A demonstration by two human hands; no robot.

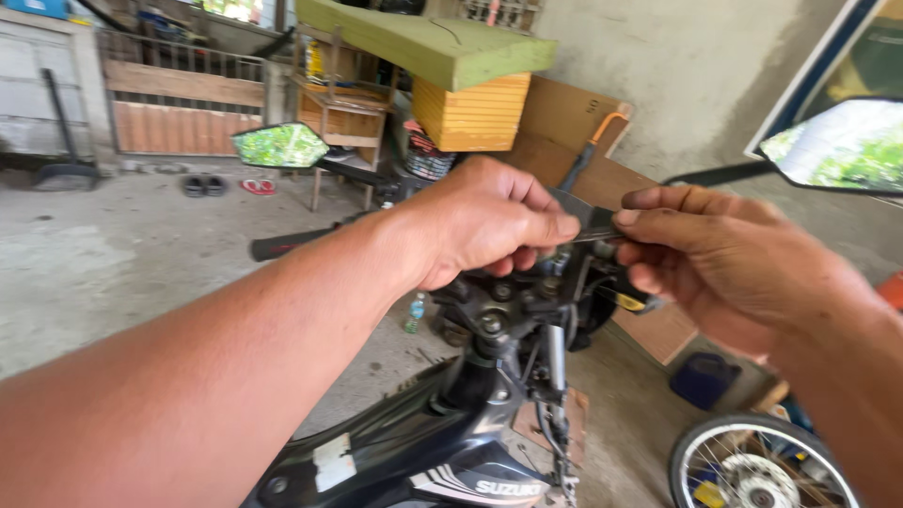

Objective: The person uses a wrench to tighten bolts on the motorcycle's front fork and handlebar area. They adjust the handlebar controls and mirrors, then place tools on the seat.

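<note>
My left hand (489, 221) and my right hand (724, 263) meet above the steering head (499, 315) of a black motorcycle. Both pinch a flat dark metal part (588, 218) between thumb and fingers, the left from the left side, the right from the right. The part hovers just over the bolts of the handlebar clamp. My right fingers are smeared with dark grease. The black front body panel (404, 452) lies below my left forearm.
The left mirror (279, 146) and handlebar grip (282, 245) stick out left; the right mirror (842, 143) sits at the far right. A spoked wheel (757, 466) and a dark blue container (704, 379) lie on the floor lower right. Wooden shelves (343, 103), a yellow box (475, 111) and cardboard stand behind.
</note>
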